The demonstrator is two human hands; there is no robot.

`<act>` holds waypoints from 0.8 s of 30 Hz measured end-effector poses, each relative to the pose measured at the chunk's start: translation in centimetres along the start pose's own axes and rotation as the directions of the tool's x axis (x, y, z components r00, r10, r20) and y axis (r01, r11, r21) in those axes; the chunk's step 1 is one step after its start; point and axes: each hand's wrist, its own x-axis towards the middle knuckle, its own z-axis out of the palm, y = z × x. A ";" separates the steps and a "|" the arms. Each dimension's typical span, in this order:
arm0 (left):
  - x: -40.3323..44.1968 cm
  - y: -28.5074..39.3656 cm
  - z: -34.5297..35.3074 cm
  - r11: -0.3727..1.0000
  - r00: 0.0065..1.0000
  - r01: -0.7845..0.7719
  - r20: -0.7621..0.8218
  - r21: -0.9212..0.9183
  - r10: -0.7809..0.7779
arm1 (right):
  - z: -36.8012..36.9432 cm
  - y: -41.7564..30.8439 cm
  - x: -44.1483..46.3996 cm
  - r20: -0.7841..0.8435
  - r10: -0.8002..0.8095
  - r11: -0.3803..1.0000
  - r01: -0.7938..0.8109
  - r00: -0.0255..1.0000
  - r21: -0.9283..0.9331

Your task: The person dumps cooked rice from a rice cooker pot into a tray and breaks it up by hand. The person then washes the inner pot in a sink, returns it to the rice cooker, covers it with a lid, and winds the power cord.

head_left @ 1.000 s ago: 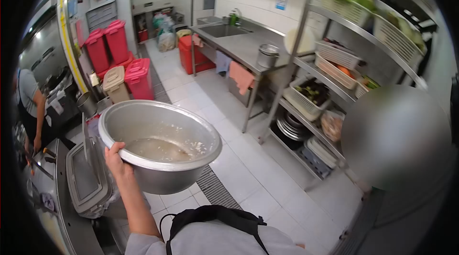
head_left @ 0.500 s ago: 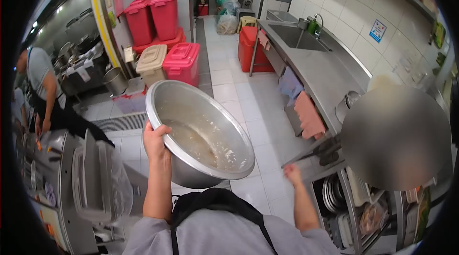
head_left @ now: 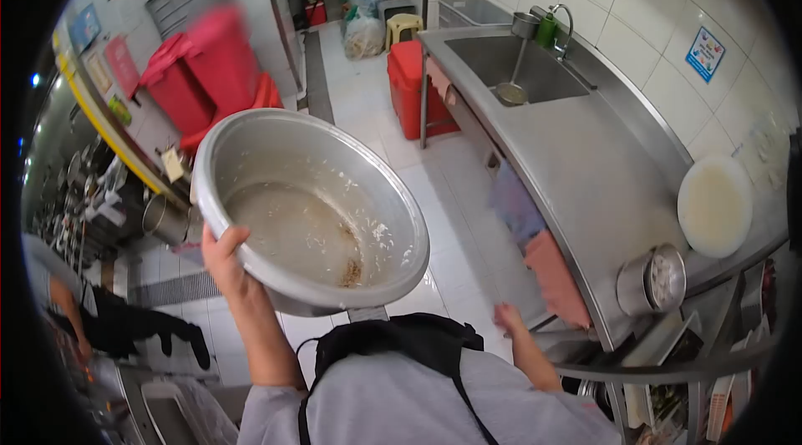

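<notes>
My left hand [head_left: 225, 260] is closed on the rim of a large metal pot [head_left: 292, 203], with the thumb over the edge. The pot is tilted toward me, so its inside shows. White rice grains stick to its wall and bottom, and a brownish patch lies low inside. My right hand [head_left: 507, 319] hangs low on the right, away from the pot and beside the steel counter. Its small, partly visible fingers look loosely curled, with nothing seen in them.
On the right runs a steel counter [head_left: 576, 169] with a sink [head_left: 510, 69], where a round strainer [head_left: 511, 93] lies. Metal pots [head_left: 653, 280] and a white round item [head_left: 715, 204] stand nearer. Red bins [head_left: 221, 57] are left. A person [head_left: 92, 303] stands lower left.
My view has shifted forward and toward the counter, with the sink now closer. The pot sits further left in view, still in my left hand. The blurred round area at right is gone.
</notes>
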 end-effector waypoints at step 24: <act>44.3 -18.5 33.3 0.999 0.975 -0.030 0.218 -0.030 0.035 | -18.0 -51.7 30.7 -0.722 -0.456 0.873 0.420 0.520 -0.249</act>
